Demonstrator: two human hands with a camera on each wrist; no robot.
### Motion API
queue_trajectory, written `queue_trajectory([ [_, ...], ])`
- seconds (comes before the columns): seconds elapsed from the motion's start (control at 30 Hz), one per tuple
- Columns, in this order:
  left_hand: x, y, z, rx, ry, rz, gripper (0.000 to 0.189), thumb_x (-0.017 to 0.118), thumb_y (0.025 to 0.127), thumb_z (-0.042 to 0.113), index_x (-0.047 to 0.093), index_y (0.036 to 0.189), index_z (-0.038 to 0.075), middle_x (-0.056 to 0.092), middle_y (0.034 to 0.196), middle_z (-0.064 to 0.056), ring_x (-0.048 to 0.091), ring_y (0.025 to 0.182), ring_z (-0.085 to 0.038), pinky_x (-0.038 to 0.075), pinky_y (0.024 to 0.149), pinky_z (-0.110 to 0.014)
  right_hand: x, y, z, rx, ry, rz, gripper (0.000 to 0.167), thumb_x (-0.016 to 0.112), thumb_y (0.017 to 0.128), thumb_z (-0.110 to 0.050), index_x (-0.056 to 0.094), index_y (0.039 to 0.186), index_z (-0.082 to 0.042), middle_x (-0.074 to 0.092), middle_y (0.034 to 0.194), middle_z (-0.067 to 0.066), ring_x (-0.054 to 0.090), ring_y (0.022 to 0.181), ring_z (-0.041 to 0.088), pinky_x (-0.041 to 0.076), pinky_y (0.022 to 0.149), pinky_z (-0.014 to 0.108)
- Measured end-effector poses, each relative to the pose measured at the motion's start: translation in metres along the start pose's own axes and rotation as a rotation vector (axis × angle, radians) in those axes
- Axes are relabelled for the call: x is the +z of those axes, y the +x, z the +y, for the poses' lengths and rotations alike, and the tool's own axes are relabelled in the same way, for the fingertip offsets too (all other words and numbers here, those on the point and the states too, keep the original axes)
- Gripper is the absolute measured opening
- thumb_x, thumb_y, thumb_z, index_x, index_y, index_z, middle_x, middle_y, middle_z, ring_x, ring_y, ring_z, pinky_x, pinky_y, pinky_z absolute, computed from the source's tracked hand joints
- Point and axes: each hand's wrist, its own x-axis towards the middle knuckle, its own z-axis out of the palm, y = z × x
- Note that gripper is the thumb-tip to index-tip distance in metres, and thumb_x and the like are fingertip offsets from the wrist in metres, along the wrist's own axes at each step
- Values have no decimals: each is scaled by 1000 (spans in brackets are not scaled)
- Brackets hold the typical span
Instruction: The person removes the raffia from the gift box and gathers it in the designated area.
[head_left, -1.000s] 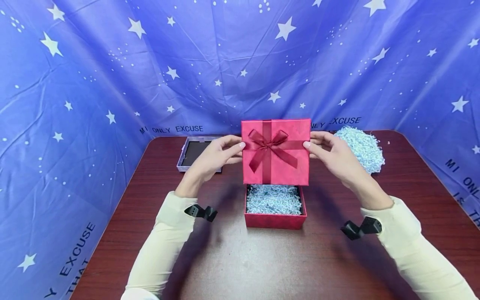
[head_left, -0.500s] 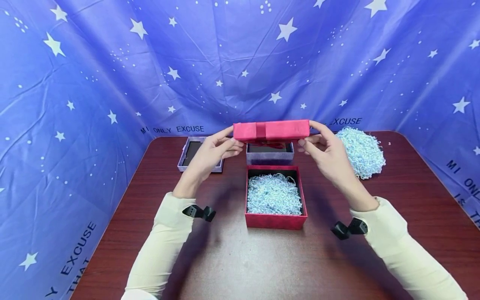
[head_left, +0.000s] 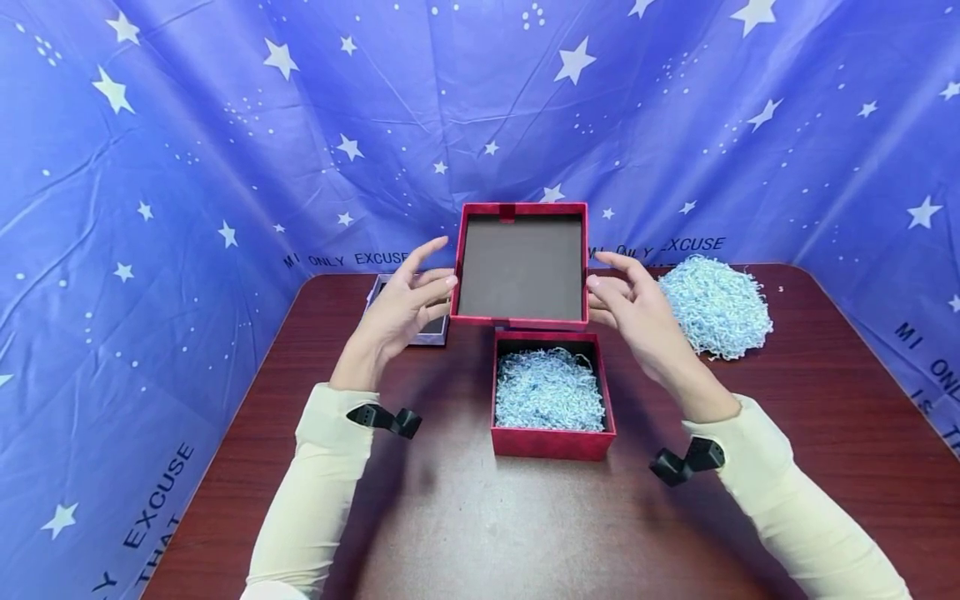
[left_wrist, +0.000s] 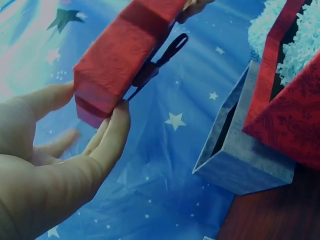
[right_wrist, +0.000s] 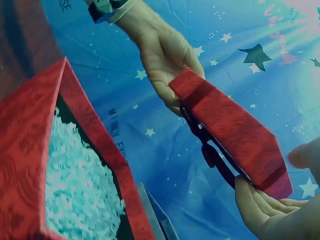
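Note:
The red gift box lid (head_left: 522, 265) is held up and tilted, its dark inside facing the head camera. My left hand (head_left: 397, 308) pinches the lid's left side, and my right hand (head_left: 641, 312) grips the right side. On the lid's far face, the dark red ribbon bow (left_wrist: 172, 48) shows in the left wrist view. Below the lid, the red gift box (head_left: 551, 444) stands uncovered on the table. Light blue shredded paper (head_left: 547, 392) fills it to near the rim.
A pile of light blue shredded paper (head_left: 716, 304) lies back right. Behind the red box stands a grey-lilac box (left_wrist: 245, 165), mostly hidden in the head view. A shallow lilac box piece (head_left: 431, 339) sits partly behind my left hand. A starry blue curtain (head_left: 420, 108) surrounds the table.
Both hands have turned the lid over from bow side facing the camera, through edge-on, to its dark inside. The lid has also shifted slightly left and up. The red box has stayed put.

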Motion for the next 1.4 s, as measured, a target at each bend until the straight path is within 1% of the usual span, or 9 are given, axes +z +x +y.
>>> queue_trajectory([
  [0.07,-4,-1,0,-28,3,-5,56,56,95,6,34,146,15,57,113,-7,62,94,-15,54,85,-31,1,0,1,31,-11,-29,60,59,96,-21,31,146,-4,63,107,4,66,93,12,56,84,22],
  [0.17,-11,-3,0,-61,27,-16,50,54,96,7,37,143,4,60,111,-5,65,89,-14,56,82,-29,5,0,6,64,-20,-63,61,59,96,-21,31,147,-5,62,109,3,65,94,10,55,85,22],
  [0.33,-31,-12,-1,-89,76,-55,47,54,96,7,39,140,-3,64,107,-4,66,87,-14,57,79,-27,21,2,15,89,5,-89,56,57,96,-16,35,146,-4,62,112,7,66,93,9,56,85,26],
  [0.5,-55,-23,-2,-110,87,-75,48,54,97,8,38,140,-3,63,111,-4,67,88,-15,58,79,-30,43,2,23,106,8,-120,54,56,96,-12,36,146,-5,56,124,21,64,94,9,56,86,29],
  [0.6,-70,-30,-3,-118,103,-81,47,53,97,8,37,140,-2,64,112,-4,68,88,-15,58,80,-31,56,2,27,117,17,-138,54,55,96,-10,35,146,-6,54,128,25,63,98,9,56,88,32],
  [0.87,-106,-50,-7,-113,131,-115,36,48,99,4,41,134,1,63,111,-2,68,88,-14,57,82,-29,87,-2,40,132,-11,-203,61,59,94,-12,31,149,-10,53,129,22,63,105,23,54,91,37],
  [1.07,-128,-62,-14,-109,116,-164,36,46,99,3,42,135,1,65,113,-2,69,91,-16,57,83,-30,107,-9,45,167,-14,-242,66,60,93,-10,28,151,-12,49,133,19,61,109,21,51,96,37],
  [1.2,-139,-68,-20,-103,91,-187,36,44,100,2,42,136,2,66,113,-3,69,93,-16,57,84,-31,118,-13,47,206,-48,-248,68,61,93,-14,27,151,-19,48,135,13,58,116,21,46,103,40],
  [1.4,-153,-77,-29,-97,58,-203,33,39,101,-1,46,132,4,67,113,-3,69,93,-17,57,84,-31,134,-19,52,204,-72,-267,71,61,93,-13,23,153,-20,46,138,14,55,120,24,41,107,45],
])
